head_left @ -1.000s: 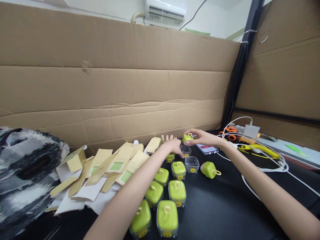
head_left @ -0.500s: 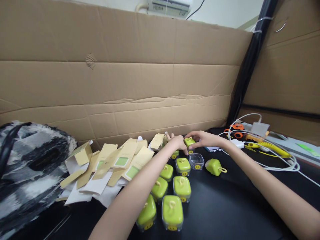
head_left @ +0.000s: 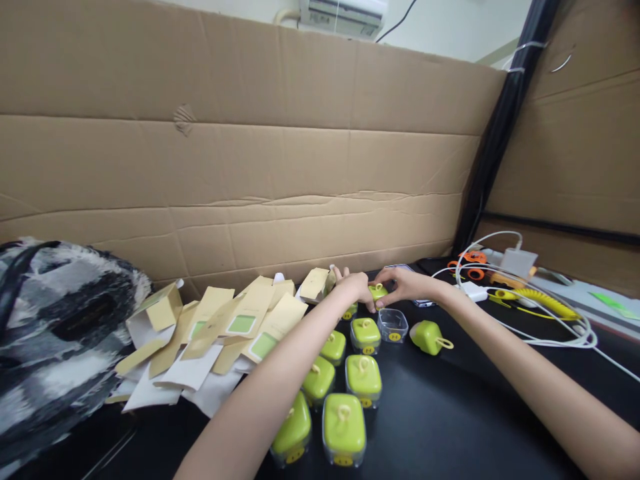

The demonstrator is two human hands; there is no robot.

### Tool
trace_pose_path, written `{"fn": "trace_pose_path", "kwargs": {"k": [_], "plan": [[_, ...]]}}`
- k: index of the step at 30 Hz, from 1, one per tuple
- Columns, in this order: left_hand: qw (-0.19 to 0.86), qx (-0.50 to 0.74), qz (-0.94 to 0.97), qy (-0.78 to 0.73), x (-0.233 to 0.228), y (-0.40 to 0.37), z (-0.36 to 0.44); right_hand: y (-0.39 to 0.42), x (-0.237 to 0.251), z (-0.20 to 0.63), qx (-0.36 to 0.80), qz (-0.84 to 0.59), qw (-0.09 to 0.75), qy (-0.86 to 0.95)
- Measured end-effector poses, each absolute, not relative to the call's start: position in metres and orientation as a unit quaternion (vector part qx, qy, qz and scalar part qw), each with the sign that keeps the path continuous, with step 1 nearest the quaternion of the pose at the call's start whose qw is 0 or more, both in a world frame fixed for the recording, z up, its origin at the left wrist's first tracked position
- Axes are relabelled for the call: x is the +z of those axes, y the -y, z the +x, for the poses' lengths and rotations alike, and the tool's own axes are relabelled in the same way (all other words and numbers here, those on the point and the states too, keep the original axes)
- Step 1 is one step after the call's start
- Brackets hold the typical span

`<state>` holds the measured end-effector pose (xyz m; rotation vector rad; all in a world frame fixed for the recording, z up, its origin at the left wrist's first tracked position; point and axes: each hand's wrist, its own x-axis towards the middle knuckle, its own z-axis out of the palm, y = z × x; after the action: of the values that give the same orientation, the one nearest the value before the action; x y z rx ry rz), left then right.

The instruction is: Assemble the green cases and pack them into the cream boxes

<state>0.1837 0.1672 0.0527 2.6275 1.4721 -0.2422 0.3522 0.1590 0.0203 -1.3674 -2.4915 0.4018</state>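
At the far end of the rows, a small clear box with a green lid (head_left: 379, 291) sits between my two hands. My right hand (head_left: 404, 283) grips its right side with thumb and fingers. My left hand (head_left: 356, 287) presses its left side, its other fingers raised behind. The box's lower part is mostly hidden. Just in front stands an open clear box (head_left: 393, 327) with a yellow label. A loose green lid (head_left: 428, 337) with a cream loop lies tipped to its right. Several closed green-lidded boxes (head_left: 364, 375) stand in two rows nearer me.
Flattened and opened cardboard packets (head_left: 250, 320) are heaped at the left, beside a black-and-white fluffy bag (head_left: 70, 340). White cables (head_left: 550, 341), a yellow coiled cord (head_left: 547, 303) and an orange object (head_left: 474, 264) lie at the right. A cardboard wall (head_left: 275, 167) stands behind.
My right hand has shifted slightly left and down on the green-lidded box, baring more of the phone-like object behind it. My left hand stays at the box. The open box and loose lid have not moved.
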Motion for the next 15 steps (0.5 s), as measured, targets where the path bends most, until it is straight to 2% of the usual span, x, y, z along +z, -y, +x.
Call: {"fn": "trace_pose_path", "kwargs": {"k": [5, 11, 15], "plan": [[0.054, -0.087, 0.87, -0.481, 0.053, -0.167, 0.185, -0.154, 0.025, 0.35, 0.156, -0.462, 0.148, 0.86], [0.051, -0.094, 0.882, -0.459, 0.058, -0.163, 0.184, -0.131, 0.068, 0.349, 0.082, -0.49, 0.227, 0.838], [0.028, -0.055, 0.896, -0.44, 0.065, -0.154, 0.181, -0.09, 0.092, 0.347, 0.087, -0.466, 0.194, 0.859]]}}
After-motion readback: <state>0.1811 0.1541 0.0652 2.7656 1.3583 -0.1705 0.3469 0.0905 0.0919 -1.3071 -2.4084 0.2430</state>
